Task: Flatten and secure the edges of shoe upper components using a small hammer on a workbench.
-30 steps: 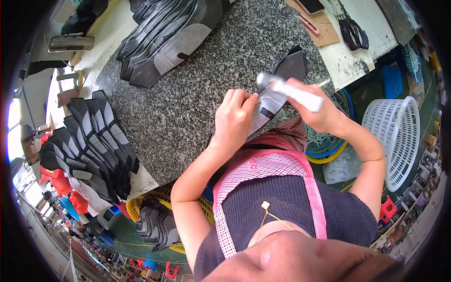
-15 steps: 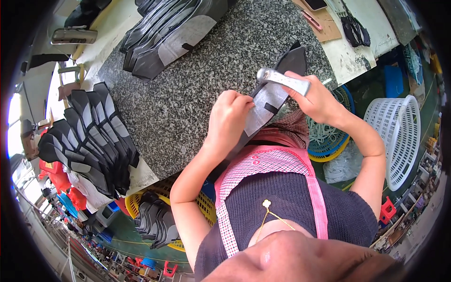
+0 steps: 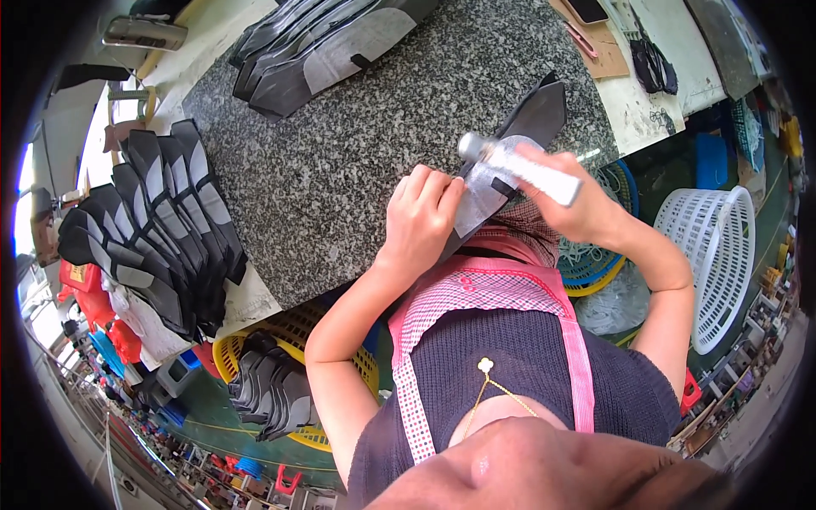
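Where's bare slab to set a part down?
Widest: granite slab between the left fan of pieces, upper stack and left hand. Also between upper stack and cardboard. Crowded: near edge, where the right hand holds the hammer over the gray-black piece.

Shiny metal hammer (image 3: 520, 167); stone tabletop (image 3: 323, 187) (smooth, polished-looking).

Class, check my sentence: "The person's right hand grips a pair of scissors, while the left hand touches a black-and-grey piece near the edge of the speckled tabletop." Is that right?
Not quite: the head view shows the right hand gripping a hammer, not scissors. The left hand does touch a black-and-grey piece near the edge of the speckled tabletop.
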`<state>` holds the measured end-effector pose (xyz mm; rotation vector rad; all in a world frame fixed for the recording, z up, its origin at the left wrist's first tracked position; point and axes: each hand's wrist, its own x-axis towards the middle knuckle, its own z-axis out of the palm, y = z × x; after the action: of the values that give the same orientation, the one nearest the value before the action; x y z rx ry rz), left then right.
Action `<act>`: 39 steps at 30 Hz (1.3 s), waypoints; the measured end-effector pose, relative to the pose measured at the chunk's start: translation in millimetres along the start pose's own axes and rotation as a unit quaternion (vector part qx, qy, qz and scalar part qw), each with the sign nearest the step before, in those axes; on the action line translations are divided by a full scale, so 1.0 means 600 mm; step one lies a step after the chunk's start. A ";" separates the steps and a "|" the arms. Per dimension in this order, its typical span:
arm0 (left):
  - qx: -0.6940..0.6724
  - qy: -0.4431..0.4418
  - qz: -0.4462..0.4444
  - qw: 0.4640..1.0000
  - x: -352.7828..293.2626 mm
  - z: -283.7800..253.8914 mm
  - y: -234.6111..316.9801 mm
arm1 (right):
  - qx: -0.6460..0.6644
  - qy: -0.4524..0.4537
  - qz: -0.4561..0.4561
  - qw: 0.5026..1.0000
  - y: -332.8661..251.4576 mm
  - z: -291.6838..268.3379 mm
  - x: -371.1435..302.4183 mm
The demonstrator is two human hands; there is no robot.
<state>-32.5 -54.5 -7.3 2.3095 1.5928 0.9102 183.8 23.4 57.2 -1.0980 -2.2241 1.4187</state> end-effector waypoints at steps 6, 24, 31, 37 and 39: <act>-0.021 -0.037 -0.028 0.999 -0.017 -0.015 -0.003 | -0.051 -0.041 0.005 0.998 0.015 0.012 0.017; -0.071 -0.027 -0.094 0.993 -0.059 -0.041 -0.001 | -0.138 -0.131 0.010 0.982 -0.014 0.057 -0.011; 0.028 -0.034 -0.021 0.999 -0.095 -0.042 0.005 | -0.025 -0.034 -0.025 0.999 -0.033 0.044 0.001; -0.025 -0.010 0.017 0.999 -0.066 -0.033 -0.021 | -0.079 -0.096 0.008 0.992 -0.015 0.027 0.002; -0.027 0.001 0.023 0.999 -0.041 -0.018 -0.030 | -0.038 0.025 0.006 0.999 -0.010 0.012 -0.001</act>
<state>-58.5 -71.4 -16.3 2.3176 1.5041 0.9537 177.4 16.9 59.4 -1.1594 -2.2580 1.3062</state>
